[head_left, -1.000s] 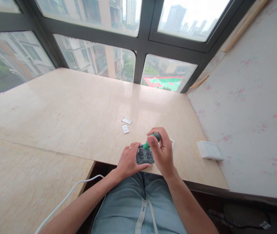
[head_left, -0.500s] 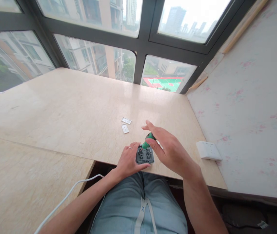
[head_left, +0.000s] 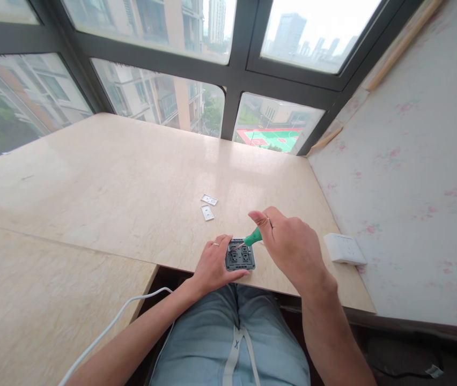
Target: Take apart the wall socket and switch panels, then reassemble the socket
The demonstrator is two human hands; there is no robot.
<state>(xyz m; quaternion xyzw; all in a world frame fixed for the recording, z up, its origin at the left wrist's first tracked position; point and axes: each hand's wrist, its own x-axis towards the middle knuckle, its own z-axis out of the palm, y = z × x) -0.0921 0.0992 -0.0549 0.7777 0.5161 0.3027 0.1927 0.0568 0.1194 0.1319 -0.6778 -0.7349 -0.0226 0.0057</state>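
Switch base (head_left: 240, 256), square and dark gray, lies at the near edge of the desk (head_left: 132, 177). Right hand (head_left: 293, 244), positioned right of the base, has its fingers clamped on the green-handled screwdriver (head_left: 253, 237), thumb raised. Left hand (head_left: 212, 265) is nearer and in contact: fingers and thumb grip the base along its left and near edges. Screwdriver long axis slants down-left from the right fingers to the base's left half; tip contact cannot be determined. Two white rectangular plates (head_left: 207, 213) lie beyond the base.

Floral wallpaper (head_left: 421, 177), dark window frame (head_left: 236, 78)
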